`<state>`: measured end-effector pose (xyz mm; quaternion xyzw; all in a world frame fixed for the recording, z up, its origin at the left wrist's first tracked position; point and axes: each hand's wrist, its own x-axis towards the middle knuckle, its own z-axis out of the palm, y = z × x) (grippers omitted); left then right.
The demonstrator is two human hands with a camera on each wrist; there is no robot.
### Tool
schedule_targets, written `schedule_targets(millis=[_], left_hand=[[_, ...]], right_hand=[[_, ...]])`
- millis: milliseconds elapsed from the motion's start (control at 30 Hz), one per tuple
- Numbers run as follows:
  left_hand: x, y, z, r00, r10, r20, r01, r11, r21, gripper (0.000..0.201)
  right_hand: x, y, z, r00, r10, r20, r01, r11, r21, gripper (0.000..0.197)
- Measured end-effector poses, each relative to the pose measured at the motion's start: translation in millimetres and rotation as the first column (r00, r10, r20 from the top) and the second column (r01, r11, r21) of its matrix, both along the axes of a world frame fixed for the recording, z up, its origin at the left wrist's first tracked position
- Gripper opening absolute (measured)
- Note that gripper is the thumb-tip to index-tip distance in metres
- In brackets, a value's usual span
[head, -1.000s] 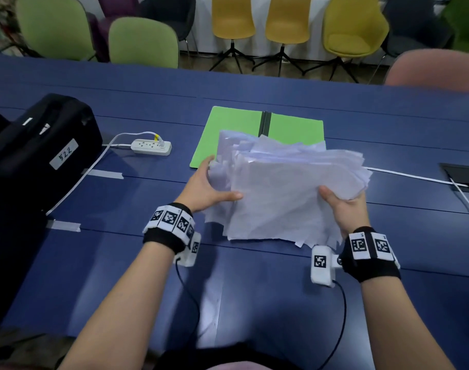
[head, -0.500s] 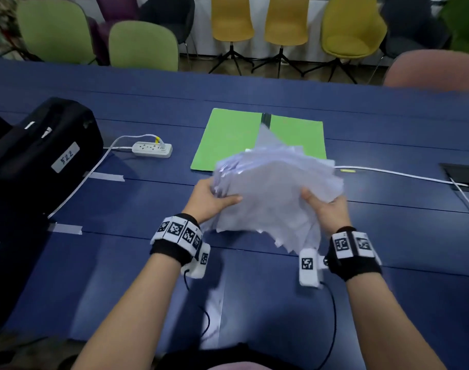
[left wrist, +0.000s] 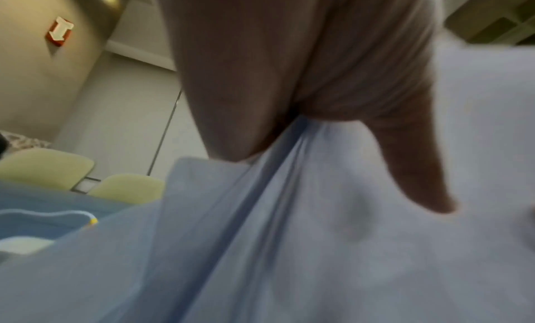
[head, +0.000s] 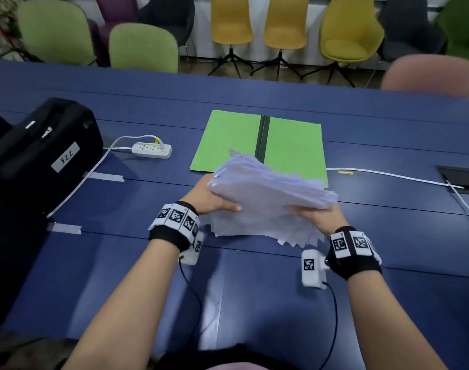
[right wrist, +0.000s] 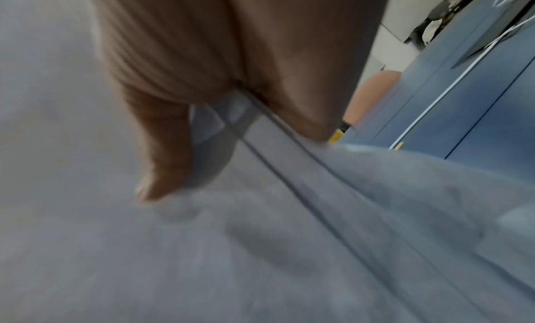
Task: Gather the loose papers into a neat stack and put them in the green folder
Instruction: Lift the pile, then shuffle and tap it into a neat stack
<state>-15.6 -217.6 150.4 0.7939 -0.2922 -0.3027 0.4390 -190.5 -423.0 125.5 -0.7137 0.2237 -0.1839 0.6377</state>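
Note:
A thick, ragged sheaf of white papers (head: 265, 198) is held up between both hands, tilted on edge with its lower corners touching the blue table (head: 254, 289). My left hand (head: 214, 201) grips its left side, thumb on top, and my right hand (head: 316, 214) grips its right side. The wrist views show the same: the left hand (left wrist: 318, 113) and the right hand (right wrist: 231, 104) each clamp the papers (left wrist: 318, 248) (right wrist: 231, 248) between thumb and fingers. The green folder (head: 292, 145) lies open and flat just beyond the papers.
A black bag (head: 38, 156) stands at the left, with a white power strip (head: 152, 150) and its cable beside it. A white cable (head: 388, 176) runs along the right to a table hatch (head: 462, 177). Chairs (head: 145, 49) line the far edge.
Both hands have drawn closer together, squeezing the spread sheets into a narrower bundle. The bundle has tipped up on edge and shifted slightly toward me.

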Motion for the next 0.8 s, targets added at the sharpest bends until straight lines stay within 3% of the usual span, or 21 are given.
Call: schedule_targets(millis=[133, 200, 267, 400, 433, 500, 533, 633, 733, 800], left_hand=[[-28, -14, -2, 0.989, 0.140, -0.050, -0.143, 0.987, -0.077, 0.052], [-39, -18, -1, 0.975, 0.214, -0.058, -0.220, 0.967, -0.132, 0.038], [-48, -18, 6, 0.960, 0.265, -0.089, -0.278, 0.935, -0.218, 0.043], [-51, -5, 8, 0.940, 0.308, -0.148, -0.340, 0.879, -0.333, 0.044], [-49, -3, 7, 0.941, 0.301, -0.155, -0.337, 0.880, -0.336, 0.042], [-44, -2, 7, 0.935, 0.334, -0.121, -0.355, 0.873, -0.335, 0.048], [-42, -4, 10, 0.928, 0.359, -0.096, -0.370, 0.867, -0.335, 0.053], [-43, -19, 18, 0.861, 0.491, -0.134, -0.500, 0.768, -0.401, 0.061], [-47, -33, 23, 0.763, 0.631, -0.140, -0.618, 0.649, -0.444, 0.069], [-46, -38, 24, 0.744, 0.664, -0.069, -0.621, 0.651, -0.437, 0.071]], right_hand=[[9, 7, -5, 0.970, -0.235, 0.056, 0.234, 0.972, 0.024, 0.020], [8, 8, 4, 0.952, -0.294, 0.084, 0.289, 0.955, 0.071, 0.014], [7, 9, 17, 0.938, -0.308, 0.157, 0.302, 0.951, 0.063, 0.017], [-4, 6, 28, 0.952, -0.199, 0.232, 0.196, 0.980, 0.038, 0.009], [-9, 3, 25, 0.968, -0.153, 0.199, 0.146, 0.988, 0.048, 0.014], [-17, -2, 21, 0.990, -0.090, 0.107, 0.087, 0.996, 0.033, 0.043], [-18, -4, 21, 0.992, -0.088, 0.091, 0.085, 0.996, 0.032, 0.046], [-14, -7, 17, 0.990, -0.066, 0.121, 0.061, 0.997, 0.048, 0.019], [-12, -6, 15, 0.991, -0.069, 0.112, 0.066, 0.997, 0.033, 0.023], [-12, -7, 15, 0.993, -0.071, 0.097, 0.064, 0.996, 0.068, 0.025]])
